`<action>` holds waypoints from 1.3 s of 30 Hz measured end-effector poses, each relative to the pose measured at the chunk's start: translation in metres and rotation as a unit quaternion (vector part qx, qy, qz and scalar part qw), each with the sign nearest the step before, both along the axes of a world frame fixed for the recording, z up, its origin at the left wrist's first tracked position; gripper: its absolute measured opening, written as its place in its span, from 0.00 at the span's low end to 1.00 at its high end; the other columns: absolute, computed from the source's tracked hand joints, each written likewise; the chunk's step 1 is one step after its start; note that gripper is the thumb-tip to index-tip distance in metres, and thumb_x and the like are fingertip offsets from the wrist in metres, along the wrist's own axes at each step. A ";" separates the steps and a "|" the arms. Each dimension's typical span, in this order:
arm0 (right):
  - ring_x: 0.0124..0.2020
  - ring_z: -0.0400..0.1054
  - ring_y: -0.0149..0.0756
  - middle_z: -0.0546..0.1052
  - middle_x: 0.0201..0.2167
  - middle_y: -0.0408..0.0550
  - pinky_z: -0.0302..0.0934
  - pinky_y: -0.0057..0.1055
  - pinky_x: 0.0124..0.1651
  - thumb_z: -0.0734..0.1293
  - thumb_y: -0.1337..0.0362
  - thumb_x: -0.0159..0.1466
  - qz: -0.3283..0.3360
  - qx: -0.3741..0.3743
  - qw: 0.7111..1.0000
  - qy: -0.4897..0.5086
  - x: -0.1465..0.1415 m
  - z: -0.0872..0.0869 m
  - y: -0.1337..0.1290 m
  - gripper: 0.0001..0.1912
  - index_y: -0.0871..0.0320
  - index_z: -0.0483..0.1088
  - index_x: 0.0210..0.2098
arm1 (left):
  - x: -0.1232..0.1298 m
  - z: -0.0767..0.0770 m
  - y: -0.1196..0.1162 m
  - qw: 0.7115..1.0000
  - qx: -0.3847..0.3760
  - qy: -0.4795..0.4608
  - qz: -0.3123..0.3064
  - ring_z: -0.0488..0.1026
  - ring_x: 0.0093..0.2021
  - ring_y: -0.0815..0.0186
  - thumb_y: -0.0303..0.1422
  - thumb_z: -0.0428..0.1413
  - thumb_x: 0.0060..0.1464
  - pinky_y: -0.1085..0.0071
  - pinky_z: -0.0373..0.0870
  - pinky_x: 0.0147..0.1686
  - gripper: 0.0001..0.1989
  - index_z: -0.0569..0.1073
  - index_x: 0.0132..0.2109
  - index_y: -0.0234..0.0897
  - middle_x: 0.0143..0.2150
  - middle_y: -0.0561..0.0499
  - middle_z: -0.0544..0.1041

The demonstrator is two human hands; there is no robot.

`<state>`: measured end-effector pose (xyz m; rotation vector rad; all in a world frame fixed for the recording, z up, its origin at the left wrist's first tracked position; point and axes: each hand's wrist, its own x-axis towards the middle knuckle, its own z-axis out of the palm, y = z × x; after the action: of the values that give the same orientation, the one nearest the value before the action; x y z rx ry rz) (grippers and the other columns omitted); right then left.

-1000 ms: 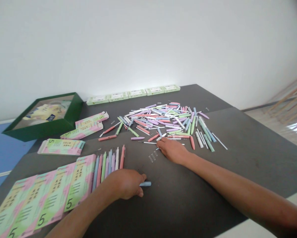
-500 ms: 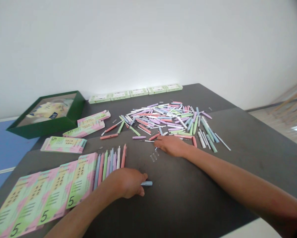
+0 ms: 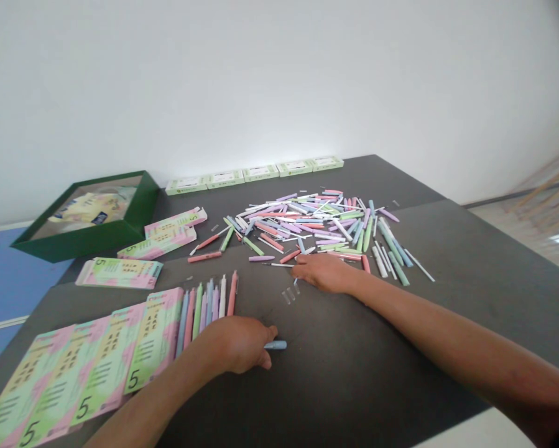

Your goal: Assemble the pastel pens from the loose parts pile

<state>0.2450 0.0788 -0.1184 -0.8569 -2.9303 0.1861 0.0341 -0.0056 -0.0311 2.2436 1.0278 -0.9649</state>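
My left hand [image 3: 246, 342] is closed around a light blue pen part [image 3: 276, 345], whose end sticks out past my fingertips. Beside that hand stands a row of assembled pens [image 3: 209, 305] in blue, pink, green, purple and white. At the near edge of a heap of loose pen barrels and refills [image 3: 307, 221] is my right hand [image 3: 323, 272]. Its fingers point down to the table, pressed together, and whatever they pinch is hidden. A white refill [image 3: 278, 265] lies by its fingertips, and small clear caps [image 3: 288, 295] lie just below it.
Pink-green printed pen boxes [image 3: 153, 339] overlap at the front left, with more cartons [image 3: 120, 272] behind them. A green open box [image 3: 87, 236] holding packets stands at the back left. Flat pale green boxes [image 3: 260, 173] line the wall side of the dark table [image 3: 354, 367].
My right hand has shifted very slightly right along the heap's edge. The left hand keeps its place with the blue pen part.
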 end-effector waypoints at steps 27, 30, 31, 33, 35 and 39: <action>0.31 0.61 0.33 0.68 0.35 0.49 0.47 0.28 0.31 0.54 0.63 0.65 -0.006 0.010 1.000 -0.022 0.009 0.000 0.001 0.12 0.58 0.66 0.39 | -0.005 -0.004 0.001 1.000 0.003 -0.013 -0.004 0.74 0.37 0.54 0.38 0.52 0.52 0.68 0.67 0.30 0.23 0.66 0.55 0.39 0.40 0.42 0.77; 0.31 0.61 0.33 0.68 0.35 0.49 0.47 0.28 0.31 0.53 0.63 0.66 -0.005 0.018 1.000 -0.022 0.009 -0.001 0.001 0.12 0.57 0.66 0.39 | -0.005 -0.003 0.001 1.000 0.000 -0.010 -0.005 0.74 0.37 0.53 0.37 0.52 0.52 0.66 0.68 0.30 0.22 0.67 0.54 0.38 0.39 0.42 0.77; 0.31 0.61 0.33 0.68 0.35 0.49 0.47 0.28 0.31 0.53 0.63 0.66 -0.005 0.017 1.000 -0.022 0.009 -0.001 0.001 0.12 0.57 0.66 0.39 | -0.005 -0.003 0.001 1.000 0.001 -0.012 -0.005 0.74 0.36 0.53 0.37 0.52 0.52 0.65 0.68 0.30 0.22 0.67 0.54 0.38 0.39 0.42 0.77; 0.31 0.61 0.33 0.68 0.35 0.49 0.47 0.28 0.31 0.53 0.63 0.66 -0.005 0.016 1.000 -0.022 0.008 -0.001 0.001 0.12 0.57 0.66 0.39 | -0.005 -0.003 0.001 1.000 0.001 -0.016 -0.006 0.74 0.36 0.53 0.37 0.53 0.52 0.65 0.68 0.30 0.22 0.67 0.54 0.37 0.38 0.42 0.77; 0.30 0.61 0.33 0.68 0.35 0.48 0.46 0.28 0.30 0.53 0.63 0.66 -0.005 0.018 1.000 -0.023 0.008 -0.001 0.001 0.12 0.57 0.66 0.39 | -0.005 -0.004 0.002 1.000 -0.002 -0.018 -0.007 0.75 0.35 0.53 0.37 0.53 0.52 0.65 0.69 0.30 0.22 0.66 0.54 0.38 0.38 0.42 0.77; 0.29 0.60 0.32 0.68 0.35 0.48 0.45 0.28 0.29 0.53 0.62 0.66 0.000 0.026 0.999 -0.024 0.008 -0.001 0.000 0.12 0.56 0.65 0.39 | -0.007 -0.006 0.002 1.000 -0.005 -0.021 -0.006 0.75 0.36 0.52 0.37 0.53 0.52 0.64 0.69 0.29 0.22 0.67 0.54 0.37 0.38 0.41 0.77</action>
<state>0.2526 0.0791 -0.1194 -0.8664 -2.9657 0.0903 0.0275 -0.0036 -0.0375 2.2553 0.9906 -0.9230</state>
